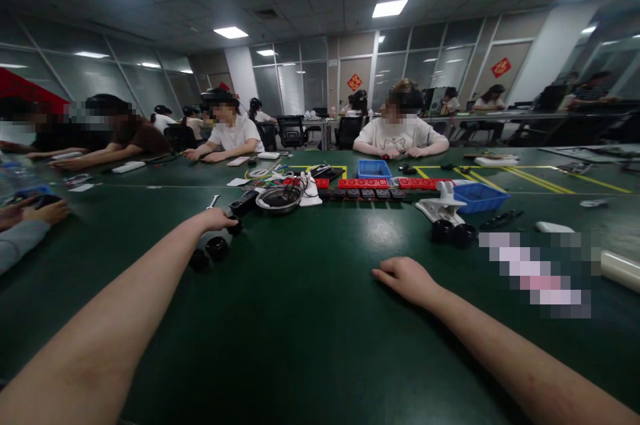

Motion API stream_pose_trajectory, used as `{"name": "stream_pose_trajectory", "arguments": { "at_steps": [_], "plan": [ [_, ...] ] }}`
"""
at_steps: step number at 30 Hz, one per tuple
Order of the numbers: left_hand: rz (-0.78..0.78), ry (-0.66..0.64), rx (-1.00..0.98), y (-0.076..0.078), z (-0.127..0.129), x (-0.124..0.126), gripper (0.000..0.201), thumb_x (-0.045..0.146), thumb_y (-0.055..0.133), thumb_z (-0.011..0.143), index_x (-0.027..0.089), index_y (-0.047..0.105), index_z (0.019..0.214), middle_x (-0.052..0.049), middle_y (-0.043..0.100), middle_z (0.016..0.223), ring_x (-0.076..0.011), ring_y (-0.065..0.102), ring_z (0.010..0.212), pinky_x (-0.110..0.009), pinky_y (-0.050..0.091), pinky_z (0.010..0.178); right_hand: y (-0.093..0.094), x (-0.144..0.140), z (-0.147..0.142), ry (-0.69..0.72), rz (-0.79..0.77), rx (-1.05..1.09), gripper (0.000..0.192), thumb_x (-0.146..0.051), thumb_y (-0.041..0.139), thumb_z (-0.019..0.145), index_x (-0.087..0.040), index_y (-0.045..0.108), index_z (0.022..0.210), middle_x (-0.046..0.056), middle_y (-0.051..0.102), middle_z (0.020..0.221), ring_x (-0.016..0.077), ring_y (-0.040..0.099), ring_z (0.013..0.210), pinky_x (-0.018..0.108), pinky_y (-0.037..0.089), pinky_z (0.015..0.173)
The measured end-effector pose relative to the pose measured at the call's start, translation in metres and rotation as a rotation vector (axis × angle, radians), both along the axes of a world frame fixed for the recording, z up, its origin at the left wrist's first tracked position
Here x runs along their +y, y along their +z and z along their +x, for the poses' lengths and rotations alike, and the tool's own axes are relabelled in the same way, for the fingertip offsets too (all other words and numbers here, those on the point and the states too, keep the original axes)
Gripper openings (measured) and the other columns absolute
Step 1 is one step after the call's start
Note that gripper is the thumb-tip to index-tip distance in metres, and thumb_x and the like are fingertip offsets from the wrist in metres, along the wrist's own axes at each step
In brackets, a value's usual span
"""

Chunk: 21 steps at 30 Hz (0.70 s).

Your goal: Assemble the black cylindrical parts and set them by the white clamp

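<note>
1. Head view: left hand (216, 218) is stretched way out over the green table (300, 318), fingers curled at a small black round part (235, 226). Can't tell if it's actually gripped.
2. Two more black round parts (210, 253) sit just beside that forearm.
3. Right hand (407, 278) lies on the table, fingers loosely bent, holding nothing.
4. Metal bowl (280, 198) sits further back, near a blue bin (477, 197).

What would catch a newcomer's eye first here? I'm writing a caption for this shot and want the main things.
Two bare forearms stretch over a dark green table: the left hand reaches far out to small black round parts, while the right hand lies flat on bare tabletop. Beyond them, mid-table, sit a metal bowl, a row of red blocks and two blue bins, with other people seated along the far side.
</note>
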<state>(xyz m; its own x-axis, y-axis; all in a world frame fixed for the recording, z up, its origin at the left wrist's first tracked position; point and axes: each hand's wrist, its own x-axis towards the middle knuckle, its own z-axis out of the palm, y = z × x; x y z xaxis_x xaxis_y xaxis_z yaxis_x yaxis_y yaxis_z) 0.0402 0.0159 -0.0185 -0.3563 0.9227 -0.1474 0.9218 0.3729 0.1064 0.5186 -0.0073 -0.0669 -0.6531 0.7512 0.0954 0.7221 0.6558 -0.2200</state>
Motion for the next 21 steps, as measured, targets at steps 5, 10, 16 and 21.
{"name": "stream_pose_trajectory", "arguments": {
  "at_steps": [5, 10, 16, 21],
  "plan": [
    [-0.060, -0.022, 0.112, 0.004, 0.015, 0.005, 0.060, 0.064, 0.048, 0.060, 0.010, 0.063, 0.080, -0.014, 0.064, 0.084, -0.0296, 0.055, 0.081, -0.031, 0.041, 0.064, -0.003, 0.001, 0.002, -0.018, 0.014, -0.009, 0.037, -0.039, 0.037, 0.083, -0.017, 0.057, 0.060, 0.001, 0.058, 0.060, 0.0111, 0.050, 0.056, 0.021, 0.028, 0.050],
    [-0.078, -0.073, 0.144, 0.003, 0.030, 0.016, 0.055, 0.057, 0.053, 0.061, 0.011, 0.060, 0.090, -0.010, 0.064, 0.089, -0.0260, 0.055, 0.083, -0.026, 0.039, 0.063, -0.003, 0.002, 0.002, -0.027, 0.035, -0.007, 0.037, -0.040, 0.038, 0.082, -0.017, 0.057, 0.060, 0.001, 0.058, 0.060, 0.0106, 0.049, 0.055, 0.021, 0.027, 0.050],
    [-0.059, -0.046, 0.152, 0.000, 0.036, 0.019, 0.056, 0.055, 0.054, 0.061, 0.010, 0.059, 0.095, -0.011, 0.063, 0.093, -0.0271, 0.055, 0.085, -0.026, 0.041, 0.063, -0.004, 0.004, 0.003, -0.017, 0.033, 0.006, 0.037, -0.040, 0.038, 0.082, -0.017, 0.056, 0.059, 0.000, 0.058, 0.059, 0.0100, 0.048, 0.054, 0.021, 0.026, 0.048],
    [0.021, -0.056, 0.094, 0.000, 0.037, 0.009, 0.061, 0.051, 0.058, 0.061, 0.005, 0.057, 0.100, -0.015, 0.061, 0.100, -0.0275, 0.057, 0.087, -0.027, 0.043, 0.067, -0.003, 0.004, 0.004, -0.014, 0.030, 0.009, 0.036, -0.039, 0.039, 0.082, -0.017, 0.057, 0.059, 0.000, 0.057, 0.059, 0.0101, 0.048, 0.054, 0.021, 0.025, 0.048]
  ]
}}
